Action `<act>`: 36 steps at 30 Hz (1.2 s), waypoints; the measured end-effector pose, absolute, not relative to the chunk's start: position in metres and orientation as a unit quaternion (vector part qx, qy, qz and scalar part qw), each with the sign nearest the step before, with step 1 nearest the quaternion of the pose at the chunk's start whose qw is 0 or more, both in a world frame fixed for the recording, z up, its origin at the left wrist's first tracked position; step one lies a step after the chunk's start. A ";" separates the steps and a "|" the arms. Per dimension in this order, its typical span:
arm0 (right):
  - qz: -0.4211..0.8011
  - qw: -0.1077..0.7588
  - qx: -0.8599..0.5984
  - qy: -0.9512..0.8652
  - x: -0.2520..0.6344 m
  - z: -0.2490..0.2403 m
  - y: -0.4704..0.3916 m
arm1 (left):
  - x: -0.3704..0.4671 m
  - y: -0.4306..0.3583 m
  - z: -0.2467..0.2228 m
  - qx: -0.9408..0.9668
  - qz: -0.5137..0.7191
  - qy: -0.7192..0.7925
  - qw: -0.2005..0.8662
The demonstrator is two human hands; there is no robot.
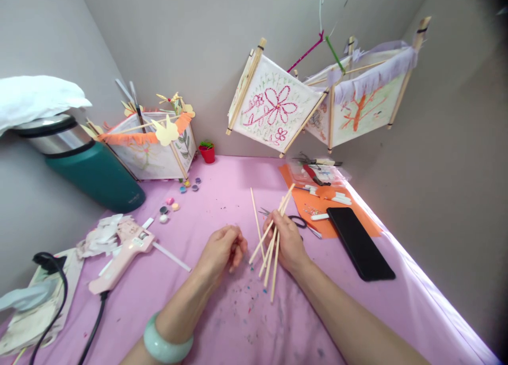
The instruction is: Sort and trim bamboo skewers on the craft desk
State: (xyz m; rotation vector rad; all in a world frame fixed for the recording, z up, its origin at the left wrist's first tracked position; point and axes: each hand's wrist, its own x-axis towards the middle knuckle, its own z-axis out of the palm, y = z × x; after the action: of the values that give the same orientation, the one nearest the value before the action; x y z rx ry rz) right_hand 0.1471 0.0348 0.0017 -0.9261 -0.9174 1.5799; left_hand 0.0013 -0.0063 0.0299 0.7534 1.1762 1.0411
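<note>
Your right hand (292,246) has the bunch of thin wooden sticks (269,264), pinched between thumb and fingers about midway along; fingers are closed in on the wood, not spread. Upper ends poke out past the fingertips, bunched fairly tight, pointing away from you and a bit right; lower ends fan out toward you, below and left of the fingers, over the pink cloth (234,322). Exact stick count unclear, they overlap. One single stick (256,211) sits apart at its far end, just left of your right fingertips, its near end running in beside the bunch; can't tell whether it touches. Your left hand (223,251) is left of the bunch, near the lower ends but clear of them, fingers loosely curled inward; can't tell if the tips press together or what's inside the curl. Pale green bangle (167,345) on your left wrist. Scissors (297,221) lie by your right hand, partly hidden behind it. Further right, black phone (359,243) overlaps the orange sheet (369,225). Pink glue gun (127,254) lies well left of your left hand, its white glue stick (171,256) pointing toward that hand.
</note>
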 end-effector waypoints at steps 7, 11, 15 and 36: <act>0.692 0.353 -0.294 -0.557 0.150 0.009 0.024 | 0.000 -0.006 0.027 0.357 0.481 0.465 0.652; 0.699 0.321 -0.289 -0.570 0.151 0.009 0.023 | -0.002 -0.004 0.027 0.321 0.529 0.454 0.641; 0.730 0.286 -0.264 -0.562 0.151 0.005 0.023 | -0.002 -0.004 0.029 0.319 0.531 0.447 0.646; 0.532 0.537 -0.424 -0.498 0.157 0.018 0.034 | -0.005 -0.002 0.021 0.256 0.507 0.448 0.690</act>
State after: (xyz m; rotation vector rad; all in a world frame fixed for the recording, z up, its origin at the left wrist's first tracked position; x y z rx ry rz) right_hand 0.1569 0.0335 0.0183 -1.0101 -1.1858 1.2669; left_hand -0.0046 -0.0016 0.0214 0.5723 1.0015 1.1340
